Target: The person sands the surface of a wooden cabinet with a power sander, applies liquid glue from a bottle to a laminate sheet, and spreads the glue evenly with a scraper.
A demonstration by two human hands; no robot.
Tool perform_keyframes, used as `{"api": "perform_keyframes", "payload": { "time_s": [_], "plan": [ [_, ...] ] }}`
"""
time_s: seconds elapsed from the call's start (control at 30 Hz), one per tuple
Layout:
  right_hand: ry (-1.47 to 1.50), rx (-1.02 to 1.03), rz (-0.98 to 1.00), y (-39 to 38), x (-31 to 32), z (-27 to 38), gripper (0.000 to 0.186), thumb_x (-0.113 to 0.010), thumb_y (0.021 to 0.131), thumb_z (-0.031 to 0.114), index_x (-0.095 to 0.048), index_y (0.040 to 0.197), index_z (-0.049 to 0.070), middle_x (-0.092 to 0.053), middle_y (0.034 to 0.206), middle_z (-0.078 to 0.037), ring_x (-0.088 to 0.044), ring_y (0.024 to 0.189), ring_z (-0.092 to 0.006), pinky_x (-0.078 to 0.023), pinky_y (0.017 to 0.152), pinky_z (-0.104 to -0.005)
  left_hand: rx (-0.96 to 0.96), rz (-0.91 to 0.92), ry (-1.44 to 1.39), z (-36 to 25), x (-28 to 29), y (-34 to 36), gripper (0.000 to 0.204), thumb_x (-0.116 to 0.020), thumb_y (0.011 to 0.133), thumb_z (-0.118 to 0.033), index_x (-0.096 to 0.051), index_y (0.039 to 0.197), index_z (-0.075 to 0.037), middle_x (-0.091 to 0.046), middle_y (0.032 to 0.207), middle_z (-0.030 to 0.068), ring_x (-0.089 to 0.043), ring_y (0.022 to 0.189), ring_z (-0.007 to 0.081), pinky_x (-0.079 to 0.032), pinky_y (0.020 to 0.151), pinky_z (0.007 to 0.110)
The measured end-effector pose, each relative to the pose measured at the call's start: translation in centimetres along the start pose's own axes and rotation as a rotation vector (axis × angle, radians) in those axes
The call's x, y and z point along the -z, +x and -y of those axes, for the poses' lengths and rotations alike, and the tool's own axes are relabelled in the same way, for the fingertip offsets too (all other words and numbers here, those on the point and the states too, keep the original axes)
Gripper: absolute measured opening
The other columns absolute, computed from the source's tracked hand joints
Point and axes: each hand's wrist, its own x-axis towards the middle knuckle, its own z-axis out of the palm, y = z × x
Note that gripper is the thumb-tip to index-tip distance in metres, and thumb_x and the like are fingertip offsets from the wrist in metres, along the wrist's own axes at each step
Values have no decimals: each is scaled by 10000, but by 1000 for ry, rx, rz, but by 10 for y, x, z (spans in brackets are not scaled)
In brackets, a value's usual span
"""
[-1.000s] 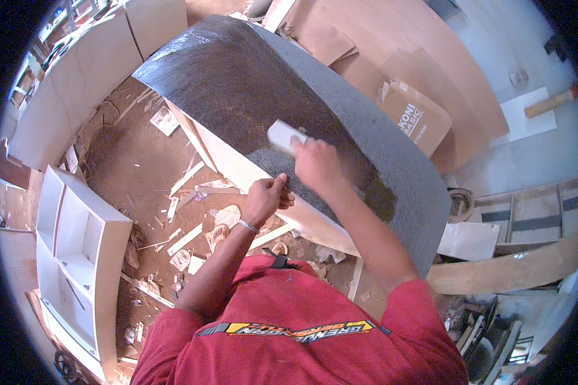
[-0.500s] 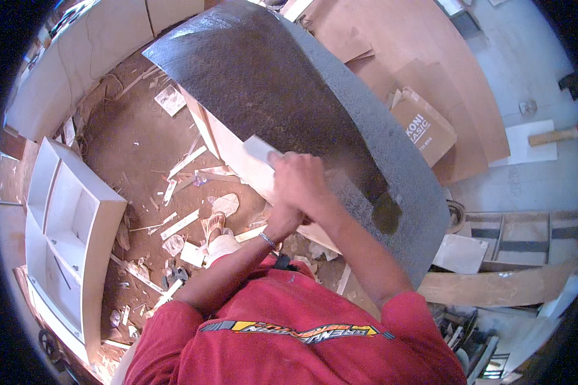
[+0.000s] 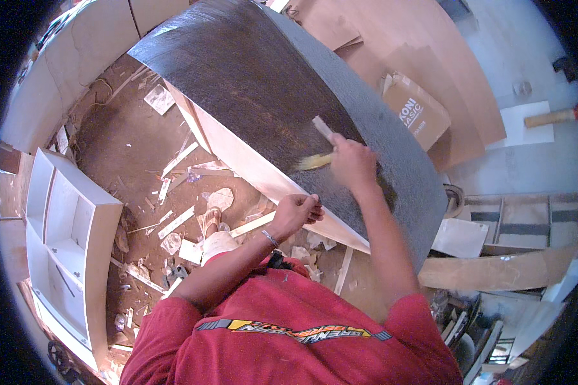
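Note:
A large panel slants away in front of me, grey and rough, with a broad dark, wet-looking coat over much of its face. Above this coat is my right hand, closed on a pale flat spreader. A blurred yellowish streak lies beside the fingers; I cannot tell whether it is part of the tool or wet coating. By the panel's near pale edge is my left hand, its fingers curled and pinched together. Whatever they hold, if anything, is hidden.
Wood offcuts and scraps litter the brown floor at left. White open shelving stands there too. Beyond the panel's right side lie a cardboard box and large brown sheets. A compartmented frame lies farther right.
My right hand has moved right and away from the left hand, carrying the spreader farther over the panel. The left hand now shows fully by the near edge. The yellowish streak has come into view.

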Motion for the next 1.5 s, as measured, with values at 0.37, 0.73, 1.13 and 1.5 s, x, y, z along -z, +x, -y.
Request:
{"api": "perform_keyframes", "payload": {
  "time_s": [0.37, 0.73, 1.13, 1.5],
  "plan": [
    [244, 474, 187, -92, 10, 69, 358, -574, 905, 170, -666, 1250, 136, -719, 915, -181, -720, 800, -371, -571, 723, -511, -538, -37, 175, 123, -50, 41, 368, -607, 1025, -348, -706, 1122, -7, -739, 974, 150, -720, 893, 254, -593, 783, 357],
    [149, 290, 89, -87, 8, -100, 357, -523, 907, 145, -699, 1217, 137, -730, 941, -201, -718, 843, -410, -567, 740, -553, -35, -243, 0, 52, -100, 5, 525, -627, 1013, -419, -688, 882, 85, -738, 782, 148, -721, 695, 177, -599, 662, 305],
    [35, 503, 137, 19, 17, -85, 330, -527, 899, 76, -706, 1172, 126, -715, 1153, -161, -693, 1009, -380, -542, 884, -507, -43, -279, 135, 40, -106, -1, 529, -595, 1030, -424, -718, 896, 72, -732, 776, 139, -710, 683, 170, -577, 641, 302],
    [207, -34, 232, -86, 23, -220, 409, -585, 882, 163, -663, 1272, 71, -693, 1152, -256, -670, 1081, -421, -509, 962, -504, -7, -218, -83, 53, -103, -2, 576, -579, 1025, -472, -723, 874, 65, -730, 750, 129, -711, 664, 167, -584, 656, 307]
  ]
}}
